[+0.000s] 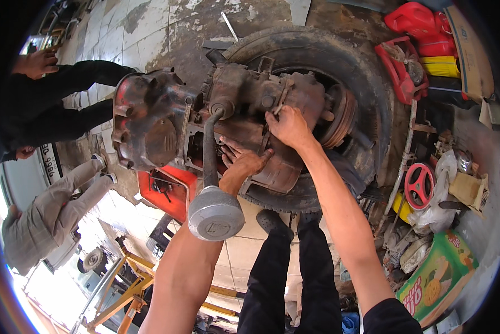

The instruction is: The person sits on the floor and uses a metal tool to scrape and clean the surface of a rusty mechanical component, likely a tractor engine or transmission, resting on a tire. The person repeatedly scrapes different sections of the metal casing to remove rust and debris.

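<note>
A large, greasy brown gearbox (244,89) lies on a big black tyre (386,111), its wide dark bell housing (150,119) toward the left. From its top a gear lever (210,150) with a round grey knob (215,214) sticks up toward me, passing in front of my left forearm. My left hand (245,160) rests on the near side of the casing, fingers spread. Farther off and to the right, my right hand (288,127) is closed at the casing's upper edge. Its fingertips pinch something small that I cannot make out.
A ribbed pulley (342,117) is at the gearbox's right end. A red tray (175,192) stands below the housing. Two people in dark trousers (77,119) and light trousers (74,183) stand at left. Red jerrycans (417,28), a green carton (439,278) and loose parts crowd the right.
</note>
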A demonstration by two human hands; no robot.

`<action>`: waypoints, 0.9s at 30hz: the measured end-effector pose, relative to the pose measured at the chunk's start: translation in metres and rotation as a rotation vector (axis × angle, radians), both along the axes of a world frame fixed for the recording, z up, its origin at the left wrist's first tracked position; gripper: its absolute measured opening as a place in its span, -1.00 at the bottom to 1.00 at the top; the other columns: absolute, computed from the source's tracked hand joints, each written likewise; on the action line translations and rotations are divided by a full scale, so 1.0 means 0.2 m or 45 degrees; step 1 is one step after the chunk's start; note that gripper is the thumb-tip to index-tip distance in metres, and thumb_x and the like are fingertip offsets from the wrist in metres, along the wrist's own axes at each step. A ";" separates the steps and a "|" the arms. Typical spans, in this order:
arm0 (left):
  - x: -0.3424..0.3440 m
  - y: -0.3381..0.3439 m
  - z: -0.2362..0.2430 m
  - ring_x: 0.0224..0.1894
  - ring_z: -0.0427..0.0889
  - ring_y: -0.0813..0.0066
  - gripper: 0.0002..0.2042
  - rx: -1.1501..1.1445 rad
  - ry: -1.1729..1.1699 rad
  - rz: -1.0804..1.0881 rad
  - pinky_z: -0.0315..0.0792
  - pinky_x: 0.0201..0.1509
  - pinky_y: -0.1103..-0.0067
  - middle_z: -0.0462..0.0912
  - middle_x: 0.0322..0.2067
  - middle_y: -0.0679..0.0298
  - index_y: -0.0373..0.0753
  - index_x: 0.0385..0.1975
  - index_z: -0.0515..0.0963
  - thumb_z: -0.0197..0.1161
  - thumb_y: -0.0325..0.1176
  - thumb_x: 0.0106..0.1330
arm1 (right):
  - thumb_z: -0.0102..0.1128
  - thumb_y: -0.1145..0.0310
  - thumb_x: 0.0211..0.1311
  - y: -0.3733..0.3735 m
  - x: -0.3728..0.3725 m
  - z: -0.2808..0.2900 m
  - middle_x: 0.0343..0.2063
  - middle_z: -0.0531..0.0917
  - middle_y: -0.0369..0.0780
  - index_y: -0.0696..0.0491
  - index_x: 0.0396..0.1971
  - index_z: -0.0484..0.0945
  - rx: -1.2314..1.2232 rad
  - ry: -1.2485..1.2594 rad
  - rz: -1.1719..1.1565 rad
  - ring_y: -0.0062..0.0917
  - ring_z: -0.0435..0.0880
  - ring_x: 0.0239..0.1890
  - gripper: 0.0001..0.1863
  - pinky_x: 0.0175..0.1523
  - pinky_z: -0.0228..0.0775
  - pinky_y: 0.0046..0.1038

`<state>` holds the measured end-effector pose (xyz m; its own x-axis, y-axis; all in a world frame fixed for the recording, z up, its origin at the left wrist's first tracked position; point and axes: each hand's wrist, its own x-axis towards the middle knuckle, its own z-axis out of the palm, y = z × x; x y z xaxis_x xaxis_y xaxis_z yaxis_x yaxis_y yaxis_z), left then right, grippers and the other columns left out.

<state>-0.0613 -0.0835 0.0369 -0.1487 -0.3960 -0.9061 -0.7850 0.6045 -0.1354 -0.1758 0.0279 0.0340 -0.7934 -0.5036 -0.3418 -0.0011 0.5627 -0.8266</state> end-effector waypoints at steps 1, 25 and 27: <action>0.01 0.00 -0.02 0.54 -0.75 -0.15 0.46 -0.021 0.020 0.026 -0.54 0.57 0.05 -0.91 0.41 -0.25 -0.52 0.32 -0.81 0.14 0.56 0.12 | 0.24 0.26 0.26 -0.01 -0.03 0.02 -0.43 0.68 0.16 0.25 -0.41 0.67 0.037 -0.011 0.046 0.13 0.68 -0.26 -0.70 -0.07 0.56 -0.06; 0.06 -0.02 -0.07 0.49 -0.71 -0.43 0.36 -0.070 0.042 -0.169 -0.41 0.51 -0.13 -0.89 0.35 -0.45 -0.63 0.45 -0.13 -0.11 0.71 0.08 | 0.20 0.24 0.20 -0.08 0.03 -0.13 -0.50 0.73 -0.06 0.15 -0.38 0.75 0.110 -0.057 0.363 -0.31 0.72 -0.42 -0.72 -0.26 0.58 -0.30; 0.07 -0.05 -0.08 0.49 -0.70 -0.44 0.32 -0.056 -0.037 -0.197 -0.39 0.51 -0.15 -0.89 0.35 -0.45 -0.58 0.45 -0.02 -0.12 0.71 0.08 | 0.21 0.25 0.16 -0.04 -0.07 -0.05 -0.39 0.71 0.14 0.20 -0.39 0.73 0.008 -0.746 0.200 0.05 0.73 -0.26 -0.71 -0.07 0.61 -0.11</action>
<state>-0.0477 -0.0927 0.0213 -0.1846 -0.4102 -0.8931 -0.6783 0.7108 -0.1862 -0.1892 0.0205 0.0247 -0.3887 -0.5962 -0.7025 0.3697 0.5974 -0.7116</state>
